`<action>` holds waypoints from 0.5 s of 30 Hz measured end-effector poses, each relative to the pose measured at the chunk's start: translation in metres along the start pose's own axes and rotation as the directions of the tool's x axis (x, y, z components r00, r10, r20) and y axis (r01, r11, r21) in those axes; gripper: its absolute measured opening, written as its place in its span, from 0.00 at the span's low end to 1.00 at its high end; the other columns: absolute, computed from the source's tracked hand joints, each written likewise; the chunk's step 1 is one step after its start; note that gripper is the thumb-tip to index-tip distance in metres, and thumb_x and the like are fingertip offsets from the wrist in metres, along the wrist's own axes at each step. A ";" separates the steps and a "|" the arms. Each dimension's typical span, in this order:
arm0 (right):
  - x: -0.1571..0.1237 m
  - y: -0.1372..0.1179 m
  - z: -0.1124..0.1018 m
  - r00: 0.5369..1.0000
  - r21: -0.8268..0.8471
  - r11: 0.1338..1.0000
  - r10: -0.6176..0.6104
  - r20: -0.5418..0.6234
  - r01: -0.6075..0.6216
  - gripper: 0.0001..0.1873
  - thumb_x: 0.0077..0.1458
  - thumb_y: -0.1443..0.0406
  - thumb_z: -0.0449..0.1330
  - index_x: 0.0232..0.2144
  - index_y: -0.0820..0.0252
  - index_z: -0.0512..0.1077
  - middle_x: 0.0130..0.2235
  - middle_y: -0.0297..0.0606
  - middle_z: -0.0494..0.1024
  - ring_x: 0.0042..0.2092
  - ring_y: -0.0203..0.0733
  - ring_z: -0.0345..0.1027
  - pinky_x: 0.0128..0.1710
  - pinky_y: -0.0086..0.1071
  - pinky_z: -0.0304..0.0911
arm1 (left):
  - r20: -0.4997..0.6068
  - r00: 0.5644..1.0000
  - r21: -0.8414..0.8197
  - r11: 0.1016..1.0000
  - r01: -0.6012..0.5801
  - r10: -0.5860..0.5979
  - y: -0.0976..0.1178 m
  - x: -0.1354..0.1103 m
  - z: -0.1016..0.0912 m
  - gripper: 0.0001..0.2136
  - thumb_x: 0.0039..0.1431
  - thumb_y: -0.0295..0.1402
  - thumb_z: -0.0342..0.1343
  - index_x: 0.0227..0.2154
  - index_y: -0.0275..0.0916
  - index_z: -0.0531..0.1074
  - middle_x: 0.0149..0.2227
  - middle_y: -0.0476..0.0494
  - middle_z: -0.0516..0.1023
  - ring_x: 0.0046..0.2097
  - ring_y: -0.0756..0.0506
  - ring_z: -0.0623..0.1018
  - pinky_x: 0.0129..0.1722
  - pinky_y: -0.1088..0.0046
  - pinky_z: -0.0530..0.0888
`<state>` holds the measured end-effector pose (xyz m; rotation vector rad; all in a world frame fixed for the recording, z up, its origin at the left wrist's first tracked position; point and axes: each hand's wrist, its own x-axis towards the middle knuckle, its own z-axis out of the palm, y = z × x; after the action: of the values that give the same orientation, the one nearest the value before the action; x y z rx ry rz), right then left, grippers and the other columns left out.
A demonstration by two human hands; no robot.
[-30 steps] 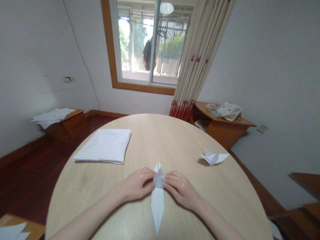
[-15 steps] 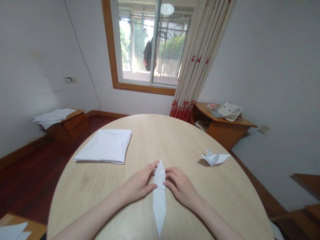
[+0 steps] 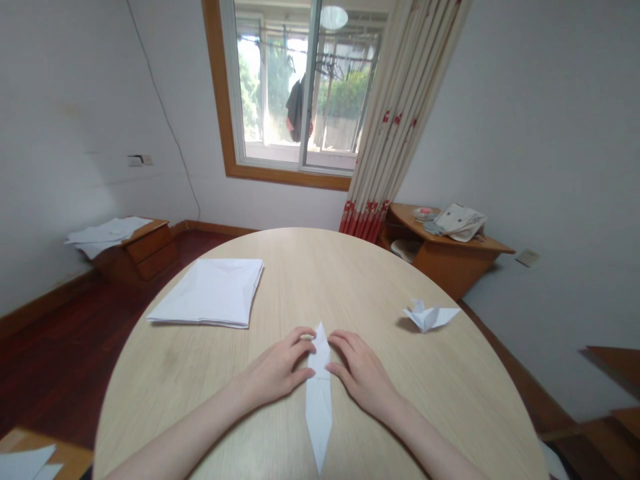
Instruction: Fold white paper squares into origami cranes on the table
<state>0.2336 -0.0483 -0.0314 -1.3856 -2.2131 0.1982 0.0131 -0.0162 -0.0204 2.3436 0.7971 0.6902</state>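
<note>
A long, narrow folded white paper lies flat on the round wooden table, pointing away from me. My left hand rests at its left edge, fingers slightly curved with the tips pressing on the paper's upper half. My right hand mirrors it on the right edge, fingers stretched out and lying on the paper. Neither hand lifts the paper.
A stack of white sheets lies at the table's far left. A small folded paper figure sits at the right. Wooden side cabinets stand by the curtain and the left wall, with a window behind.
The raised flap at the paper's far end has been laid down flat. Both hands have shifted slightly outward and now press along its edges.
</note>
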 end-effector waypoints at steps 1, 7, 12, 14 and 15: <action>0.000 0.001 0.000 1.000 -0.013 1.000 -0.015 0.004 0.015 0.17 0.58 0.66 0.59 0.50 0.58 0.67 0.52 0.47 0.72 0.53 0.51 0.66 0.52 0.48 0.65 | -0.004 1.000 0.017 1.000 0.000 0.000 0.000 0.000 0.000 0.11 0.58 0.27 0.57 0.44 0.40 0.69 0.56 0.39 0.66 0.51 0.43 0.74 0.52 0.65 0.71; -0.001 0.003 0.002 0.995 -0.078 0.992 -0.099 0.034 0.101 0.19 0.63 0.65 0.54 0.56 0.56 0.65 0.56 0.45 0.71 0.55 0.51 0.65 0.53 0.48 0.65 | -0.025 0.999 0.166 0.985 -0.041 0.046 -0.002 0.001 0.000 0.09 0.58 0.29 0.59 0.41 0.38 0.75 0.49 0.39 0.74 0.51 0.41 0.74 0.51 0.64 0.72; -0.001 0.002 0.001 0.991 -0.099 0.988 -0.113 0.067 0.120 0.21 0.64 0.65 0.52 0.58 0.56 0.64 0.57 0.45 0.70 0.56 0.51 0.64 0.54 0.50 0.63 | 0.067 0.997 0.243 0.968 -0.063 0.048 0.001 0.002 -0.005 0.12 0.56 0.34 0.62 0.42 0.38 0.76 0.49 0.38 0.76 0.49 0.40 0.76 0.49 0.64 0.74; -0.001 0.001 0.001 0.991 -0.101 0.988 -0.110 0.076 0.118 0.21 0.64 0.65 0.52 0.59 0.55 0.63 0.58 0.44 0.70 0.56 0.51 0.64 0.54 0.50 0.63 | 0.079 0.996 0.261 0.963 -0.059 0.040 0.001 0.002 -0.006 0.11 0.57 0.34 0.61 0.43 0.37 0.76 0.49 0.38 0.76 0.49 0.40 0.77 0.49 0.64 0.74; -0.001 0.001 0.001 0.991 -0.100 0.988 -0.108 0.079 0.116 0.21 0.64 0.65 0.51 0.59 0.55 0.63 0.58 0.44 0.70 0.56 0.51 0.64 0.54 0.50 0.63 | 0.083 0.996 0.270 0.961 -0.060 0.039 0.001 0.002 -0.006 0.11 0.58 0.34 0.60 0.43 0.37 0.76 0.49 0.38 0.77 0.49 0.40 0.77 0.49 0.64 0.74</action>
<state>0.2346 -0.0487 -0.0328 -1.3225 -2.3851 0.0962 0.0110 -0.0137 -0.0150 2.6274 0.8474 0.5350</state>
